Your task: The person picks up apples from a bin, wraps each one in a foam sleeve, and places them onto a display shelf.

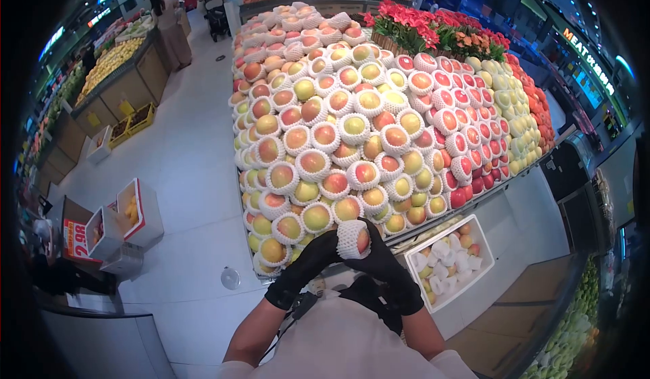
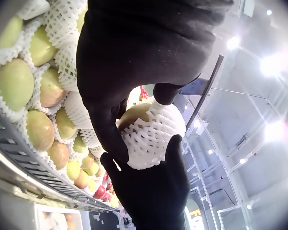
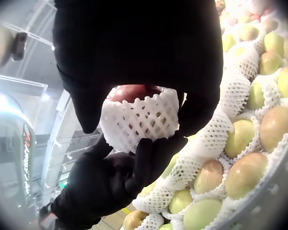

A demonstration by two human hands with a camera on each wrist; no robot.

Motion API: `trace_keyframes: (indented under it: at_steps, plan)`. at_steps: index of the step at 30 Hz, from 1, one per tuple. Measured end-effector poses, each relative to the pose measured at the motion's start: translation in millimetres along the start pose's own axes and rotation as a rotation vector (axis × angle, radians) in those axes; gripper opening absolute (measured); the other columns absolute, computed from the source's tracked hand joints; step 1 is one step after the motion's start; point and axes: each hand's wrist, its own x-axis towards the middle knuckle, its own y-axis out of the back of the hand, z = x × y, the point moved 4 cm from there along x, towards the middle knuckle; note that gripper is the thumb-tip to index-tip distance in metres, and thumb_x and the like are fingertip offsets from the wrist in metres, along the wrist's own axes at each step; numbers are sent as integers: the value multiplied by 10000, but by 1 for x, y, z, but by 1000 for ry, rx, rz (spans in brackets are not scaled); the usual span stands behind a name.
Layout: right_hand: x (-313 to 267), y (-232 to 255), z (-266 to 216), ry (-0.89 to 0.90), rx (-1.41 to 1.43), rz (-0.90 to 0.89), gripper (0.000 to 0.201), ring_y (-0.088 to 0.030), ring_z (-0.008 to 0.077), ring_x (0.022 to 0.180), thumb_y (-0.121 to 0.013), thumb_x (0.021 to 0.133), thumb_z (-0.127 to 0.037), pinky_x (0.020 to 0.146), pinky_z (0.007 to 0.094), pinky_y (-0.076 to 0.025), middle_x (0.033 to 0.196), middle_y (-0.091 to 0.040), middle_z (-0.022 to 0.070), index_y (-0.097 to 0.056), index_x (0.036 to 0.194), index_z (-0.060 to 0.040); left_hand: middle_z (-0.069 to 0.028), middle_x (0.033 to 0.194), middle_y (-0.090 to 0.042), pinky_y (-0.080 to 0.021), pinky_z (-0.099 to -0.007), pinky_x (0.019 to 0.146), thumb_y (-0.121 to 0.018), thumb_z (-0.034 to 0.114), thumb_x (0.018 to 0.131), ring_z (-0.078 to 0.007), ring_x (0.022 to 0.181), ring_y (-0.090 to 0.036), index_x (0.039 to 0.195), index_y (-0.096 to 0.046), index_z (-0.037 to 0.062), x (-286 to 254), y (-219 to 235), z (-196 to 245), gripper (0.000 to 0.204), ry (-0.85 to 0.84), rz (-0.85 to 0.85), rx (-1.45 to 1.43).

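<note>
In front of the chest, both black-gloved hands hold an apple point(image 1: 353, 239) wrapped in a white foam net. The left hand point(image 1: 317, 256) has its fingers and thumb curled around one side; the right hand point(image 1: 384, 265) grips the other. In the left wrist view, net point(image 2: 153, 139) covers much of the fruit, with some yellowish skin showing near its top. Red skin point(image 3: 132, 92) shows above the net's scalloped edge in the right wrist view. Just beyond the hands, rows of netted apples point(image 1: 315, 162) slope up on a display stand.
A white foam box point(image 1: 464, 291) with apples and loose nets stands low at the right. Redder apples point(image 1: 467, 135), pale yellow fruit and red flowers point(image 1: 413, 24) fill the display's right side. White boxes point(image 1: 143, 216) stand on the floor at left; people point(image 1: 168, 27) are farther back.
</note>
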Motion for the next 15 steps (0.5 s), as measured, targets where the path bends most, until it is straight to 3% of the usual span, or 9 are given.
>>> trace_keyframes:
  at_steps: [3,7,10,15]
  plan:
    - [2,-4,-10,-23,-47,10,897,-503,236,1244,-894,661,-189,1043,391,-416,1311,-526,129,-396,1391,-38,-97,1392,-528,-438,-367,1055,-634,87,928,-225,1236,-538,1390,-466,24,-2,6,-6,496,-57,-31,-8]
    - [18,3,-16,42,-249,38,855,-531,258,1218,-883,656,-173,1028,397,-427,1280,-548,148,-423,1362,-29,-111,1382,-521,-471,-376,1028,-569,155,984,-221,1211,-557,1395,-447,18,-1,20,-18,450,76,-5,-461]
    - [38,18,-15,112,-353,88,833,-531,281,1211,-868,658,-152,1027,402,-428,1274,-543,154,-428,1354,-26,-123,1342,-542,-494,-372,1003,-534,186,1008,-211,1180,-577,1388,-444,9,0,38,-15,429,39,22,-325]
    - [74,45,-35,312,-535,133,819,-514,345,1215,-851,662,-126,1023,435,-425,1288,-516,182,-425,1355,-27,-127,1284,-583,-506,-364,980,-554,173,996,-231,1123,-618,1370,-458,-10,-21,57,-2,427,-16,123,-348]
